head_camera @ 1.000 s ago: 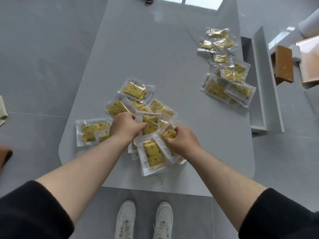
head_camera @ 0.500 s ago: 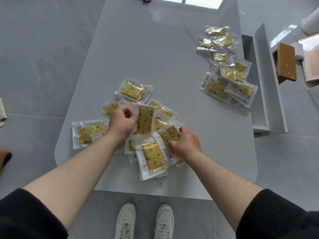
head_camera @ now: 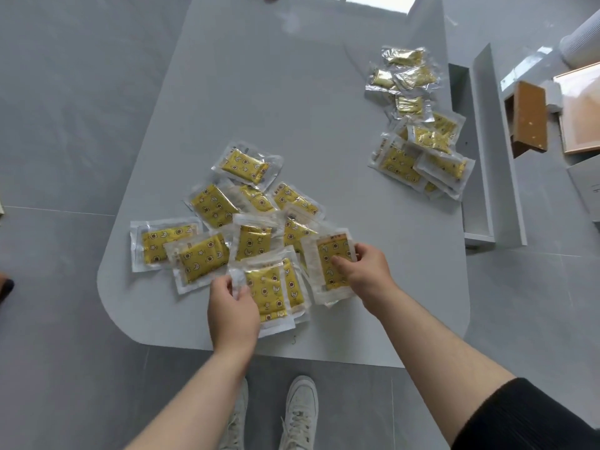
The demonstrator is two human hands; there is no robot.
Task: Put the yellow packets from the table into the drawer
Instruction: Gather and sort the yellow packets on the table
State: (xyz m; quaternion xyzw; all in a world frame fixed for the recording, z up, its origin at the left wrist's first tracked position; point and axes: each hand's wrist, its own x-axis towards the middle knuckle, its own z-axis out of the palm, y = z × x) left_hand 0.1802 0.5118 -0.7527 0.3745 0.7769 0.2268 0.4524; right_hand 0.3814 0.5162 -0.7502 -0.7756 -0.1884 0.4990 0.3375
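Several yellow packets in clear wrap lie in a loose heap point(head_camera: 227, 222) on the near part of the grey table point(head_camera: 292, 92). My left hand point(head_camera: 232, 308) pinches the corner of a packet point(head_camera: 266, 293) at the heap's near edge. My right hand point(head_camera: 363, 271) grips another packet point(head_camera: 329, 264) on the heap's right side. A second pile of yellow packets point(head_camera: 418, 151) lies at the table's right edge, beside the open grey drawer point(head_camera: 477, 157), whose inside is mostly hidden.
Right of the drawer, a brown box point(head_camera: 529, 115) and a flat tan board point(head_camera: 581, 108) lie on the floor. A white ribbed cylinder point(head_camera: 584, 40) stands at the far right. My white shoes point(head_camera: 298, 414) show below the table's near edge.
My left hand has pulled back from the middle of the heap to its near edge and taken a packet's corner. My right hand has shifted right with its packet.
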